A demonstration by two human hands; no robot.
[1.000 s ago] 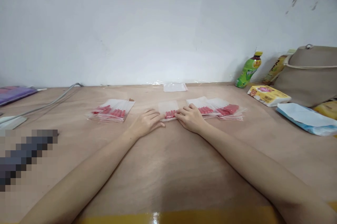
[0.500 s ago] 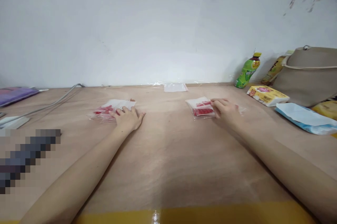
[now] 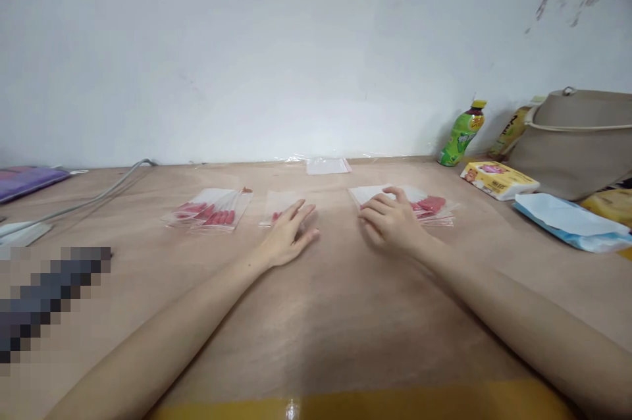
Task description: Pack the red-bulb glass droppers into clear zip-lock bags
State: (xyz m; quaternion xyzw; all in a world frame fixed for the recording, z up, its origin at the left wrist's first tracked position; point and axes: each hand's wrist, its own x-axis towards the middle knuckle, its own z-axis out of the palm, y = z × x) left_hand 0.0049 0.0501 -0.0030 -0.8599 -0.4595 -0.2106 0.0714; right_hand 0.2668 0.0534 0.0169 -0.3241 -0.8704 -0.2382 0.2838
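My left hand [image 3: 290, 236] lies over a small clear zip bag [image 3: 277, 199] with red pieces in it, covering part of the bag. Its fingers are stretched out and apart, with no grip on the bag. To its left, several zip bags [image 3: 212, 209] with red pieces lie overlapping in a pile. My right hand [image 3: 392, 219] rests at the left part of another pile of zip bags [image 3: 430, 205], hiding some of it. Its fingers are bent but apart, and nothing shows between them.
Flat clear bags [image 3: 328, 166] lie by the wall. At the right stand a green bottle [image 3: 463, 133], a yellow tissue pack [image 3: 500, 180], a blue-and-white packet [image 3: 573, 221] and a grey bag [image 3: 575, 143]. A grey cable [image 3: 106, 193] and purple pouch [image 3: 29, 182] are at the left.
My left hand has moved right, off the left pile, and a single bag now lies apart under it. My right hand has shifted left over the right pile.
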